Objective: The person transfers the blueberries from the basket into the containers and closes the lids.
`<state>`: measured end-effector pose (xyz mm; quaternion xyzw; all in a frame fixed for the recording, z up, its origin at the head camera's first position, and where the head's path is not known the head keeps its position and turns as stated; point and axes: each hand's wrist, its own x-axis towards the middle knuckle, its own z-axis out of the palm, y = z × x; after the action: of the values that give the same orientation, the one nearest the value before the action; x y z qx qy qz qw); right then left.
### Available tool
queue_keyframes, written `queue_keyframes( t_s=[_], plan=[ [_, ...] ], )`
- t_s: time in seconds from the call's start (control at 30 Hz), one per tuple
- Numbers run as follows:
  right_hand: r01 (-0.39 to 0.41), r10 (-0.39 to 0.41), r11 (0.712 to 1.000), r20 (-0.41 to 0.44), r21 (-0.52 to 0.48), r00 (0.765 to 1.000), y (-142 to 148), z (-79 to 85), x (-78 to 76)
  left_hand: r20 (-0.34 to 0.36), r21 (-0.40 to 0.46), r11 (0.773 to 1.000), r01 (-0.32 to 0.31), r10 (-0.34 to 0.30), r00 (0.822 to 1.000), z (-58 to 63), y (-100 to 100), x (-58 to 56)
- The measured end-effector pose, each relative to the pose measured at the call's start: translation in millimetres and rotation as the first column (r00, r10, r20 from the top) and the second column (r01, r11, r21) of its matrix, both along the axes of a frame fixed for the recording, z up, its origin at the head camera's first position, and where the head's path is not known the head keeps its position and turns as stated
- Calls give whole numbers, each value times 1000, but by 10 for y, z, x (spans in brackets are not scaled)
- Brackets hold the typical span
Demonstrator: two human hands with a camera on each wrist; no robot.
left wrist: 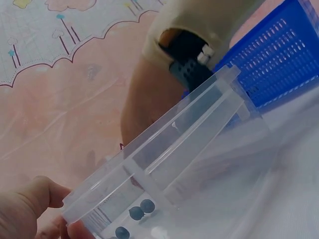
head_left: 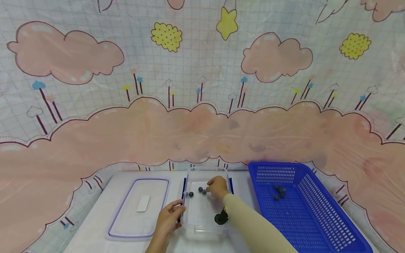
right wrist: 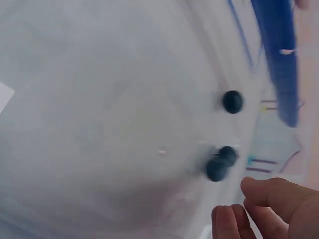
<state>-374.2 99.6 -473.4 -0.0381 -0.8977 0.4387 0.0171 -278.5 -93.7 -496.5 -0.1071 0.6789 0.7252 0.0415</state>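
Observation:
A clear plastic box (head_left: 205,214) with blue side clips stands in the middle of the white table. Three blueberries (head_left: 191,194) lie in it toward the far left, two of them side by side. My left hand (head_left: 169,217) holds the box's left wall, thumb (left wrist: 50,191) at the rim and fingers lower down. Inside the box, my right hand (head_left: 217,188) is just right of the paired blueberries (right wrist: 217,168). Its thumb and fingertips (right wrist: 224,219) are loosely bent and apart, with nothing visible between them.
To the right is a blue perforated basket (head_left: 303,214) with several blueberries (head_left: 280,192) near its far end. A clear lid with a blue seal (head_left: 126,225) lies flat on the left, a white rectangle (head_left: 143,203) on it. A patterned cloth (head_left: 202,133) hangs behind the table.

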Motion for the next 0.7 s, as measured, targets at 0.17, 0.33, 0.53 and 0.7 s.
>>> queue_keyframes(
  t_s=[0.17, 0.33, 0.53, 0.7],
  plan=[
    [-77, 79, 997, -119, 23, 990, 263, 376, -55, -3, -7, 1000, 6, -6, 1000, 14, -4, 4],
    [10, 2, 999, -259, 48, 966, 963, 719, -140, -4, -14, 1000, 4, -4, 1000, 39, 11, 13],
    [129, -99, 983, -215, 127, 972, 1992, 798, -33, 4, -18, 1000, -1, 1, 1000, 41, 16, 21],
    [193, -175, 975, -153, 111, 973, 2560, 656, 116, -3, -10, 1000, -6, 6, 1000, 36, 19, 10]
  ],
)
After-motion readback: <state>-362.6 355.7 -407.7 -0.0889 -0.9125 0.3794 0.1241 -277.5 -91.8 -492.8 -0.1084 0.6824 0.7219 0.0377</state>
